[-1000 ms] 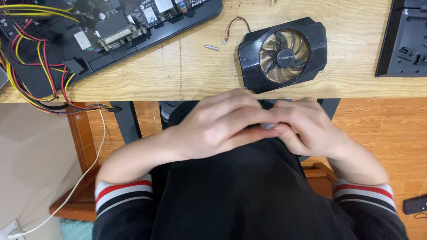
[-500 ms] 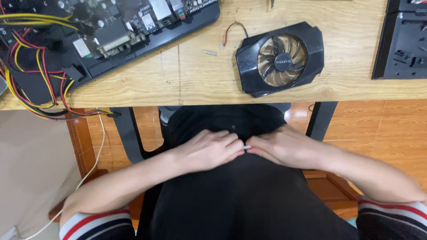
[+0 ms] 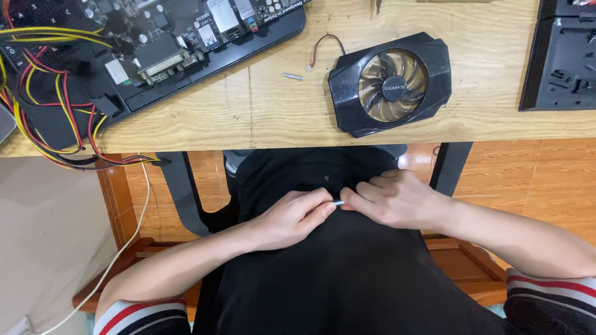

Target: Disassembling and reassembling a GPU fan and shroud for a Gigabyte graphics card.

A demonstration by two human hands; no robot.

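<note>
Fingertips of both hands are being brought together over the lap, below the edge of the wooden table (image 3: 261,118). A small silvery bit (image 3: 338,202) is being pinched between the left hand (image 3: 292,217) and the right hand (image 3: 394,198); the fingers of each are being held narrow, closed on its ends. What kind of piece it is cannot be told. On the table, a black fan cooler (image 3: 390,84) is lying at twelve o'clock from the hands, a loose screw (image 3: 292,76) at eleven, and a circuit board (image 3: 155,43) with yellow and red cables (image 3: 56,111) at ten. A steady, light pinch is probably being called for, so that the piece is not dropped onto the dark clothing.
</note>
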